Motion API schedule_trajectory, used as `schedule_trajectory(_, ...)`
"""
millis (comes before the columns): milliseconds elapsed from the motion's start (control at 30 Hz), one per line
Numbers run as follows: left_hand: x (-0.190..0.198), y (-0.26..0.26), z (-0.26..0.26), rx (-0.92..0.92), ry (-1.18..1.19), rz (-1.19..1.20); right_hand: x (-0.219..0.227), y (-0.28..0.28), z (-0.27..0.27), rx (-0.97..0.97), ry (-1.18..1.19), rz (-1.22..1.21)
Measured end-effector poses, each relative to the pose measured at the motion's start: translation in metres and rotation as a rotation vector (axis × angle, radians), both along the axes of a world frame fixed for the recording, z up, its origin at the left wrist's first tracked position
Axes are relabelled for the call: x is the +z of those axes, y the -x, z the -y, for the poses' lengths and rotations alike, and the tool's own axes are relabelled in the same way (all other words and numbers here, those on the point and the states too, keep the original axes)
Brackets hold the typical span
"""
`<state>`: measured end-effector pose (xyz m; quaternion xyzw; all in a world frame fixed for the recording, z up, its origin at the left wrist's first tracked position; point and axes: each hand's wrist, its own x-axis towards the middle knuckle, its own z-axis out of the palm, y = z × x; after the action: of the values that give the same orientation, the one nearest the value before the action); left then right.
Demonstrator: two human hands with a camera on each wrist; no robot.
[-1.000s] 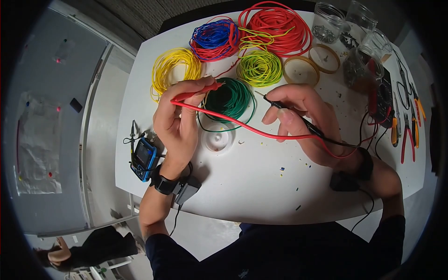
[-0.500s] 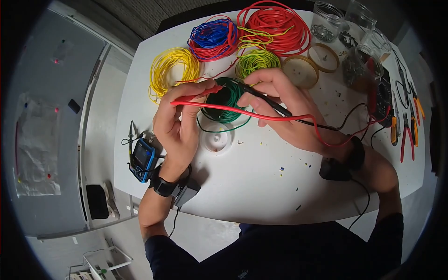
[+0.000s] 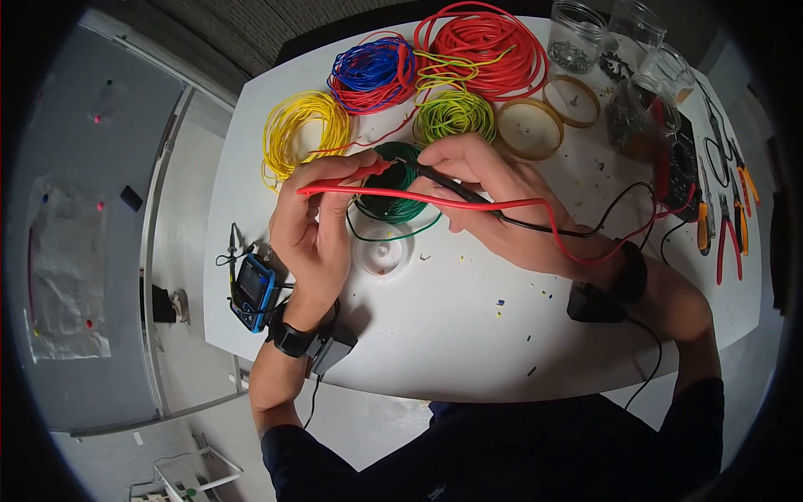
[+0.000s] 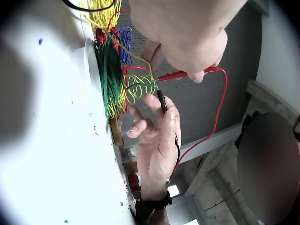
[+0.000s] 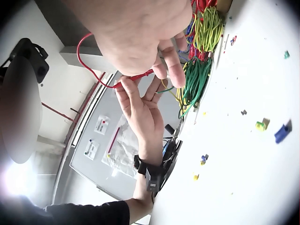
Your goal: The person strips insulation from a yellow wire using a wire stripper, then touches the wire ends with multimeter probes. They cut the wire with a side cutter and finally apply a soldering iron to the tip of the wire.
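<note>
My left hand (image 3: 311, 230) pinches a red test probe (image 4: 174, 76) between thumb and fingers, above the green wire coil (image 3: 385, 201). From the right, my right hand (image 3: 506, 201) grips a black test probe (image 3: 456, 189), its tip pointing left at the red probe's tip. The left wrist view shows the two tips close together, beside the end of a yellow wire (image 4: 135, 55) that passes by the left fingers. A short green wire end (image 4: 140, 85) lies there too. Across both hands in the head view runs the red probe's lead (image 3: 418, 197).
Yellow (image 3: 301, 125), blue (image 3: 368, 71), yellow-green (image 3: 456, 115) and red (image 3: 493, 50) wire coils lie at the back. A multimeter (image 3: 683, 159), jars (image 3: 577, 38) and pliers (image 3: 729, 238) sit at the right. At the left is a blue handheld device (image 3: 253, 289); a white round dish (image 3: 382, 255) stands in front of the green coil.
My right hand has moved left with the black probe, bringing its tip up to the red probe's tip. The left hand has stayed nearly still with the red probe.
</note>
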<state>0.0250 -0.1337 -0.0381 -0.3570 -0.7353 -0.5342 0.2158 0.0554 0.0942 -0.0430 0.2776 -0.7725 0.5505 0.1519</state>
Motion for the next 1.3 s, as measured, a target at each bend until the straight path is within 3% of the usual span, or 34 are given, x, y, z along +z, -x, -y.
schedule_trajectory(67,-0.001,0.0,-0.003,0.006,-0.086,0.03,0.0,-0.001,0.001,0.003,-0.007,0.039)
schedule_trajectory(767,-0.002,-0.001,-0.003,-0.009,-0.08,0.043,-0.006,0.002,-0.001,0.025,-0.025,-0.045)
schedule_trajectory(933,-0.004,-0.004,-0.002,0.052,-0.092,0.063,-0.006,-0.001,-0.002,0.061,0.005,0.094)
schedule_trajectory(1033,-0.006,-0.004,-0.001,0.107,-0.063,0.039,-0.006,0.0,-0.004,-0.015,-0.111,-0.014)
schedule_trajectory(1300,-0.008,-0.002,0.001,0.117,-0.022,0.024,-0.015,0.004,-0.002,-0.061,-0.089,-0.148)
